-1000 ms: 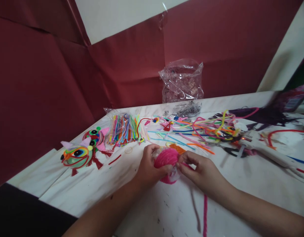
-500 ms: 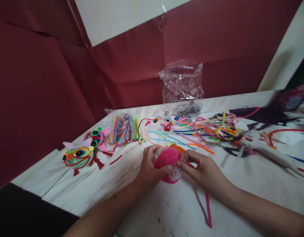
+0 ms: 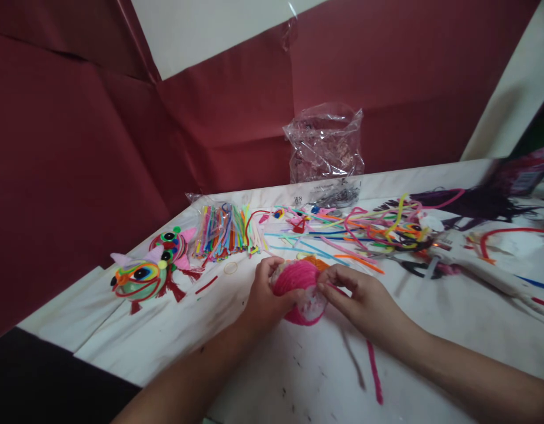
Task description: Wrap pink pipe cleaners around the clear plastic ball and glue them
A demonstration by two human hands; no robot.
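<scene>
A ball partly wrapped in pink pipe cleaner [image 3: 298, 277] is held just above the white table, with a pale, shiny patch bare at its lower right. My left hand [image 3: 269, 294] grips it from the left, thumb across the front. At the ball's right side, my right hand [image 3: 349, 291] pinches a pink pipe cleaner [image 3: 374, 374], whose loose end hangs out below the hand. Something orange [image 3: 316, 262] shows behind the ball, mostly hidden.
Two decorated balls [image 3: 139, 277] with eyes and red tassels stand at left. Behind lies a bag of colourful pipe cleaners [image 3: 223, 232]. Loose pipe cleaners [image 3: 364, 229], scissors [image 3: 420, 269] and a white glue gun [image 3: 479, 274] are at right. A clear plastic bag [image 3: 325, 147] leans at the back.
The ball has turned slightly in my left hand, and the left thumb has shifted a little left. My right hand keeps its pinch beside it. The view has moved slightly.
</scene>
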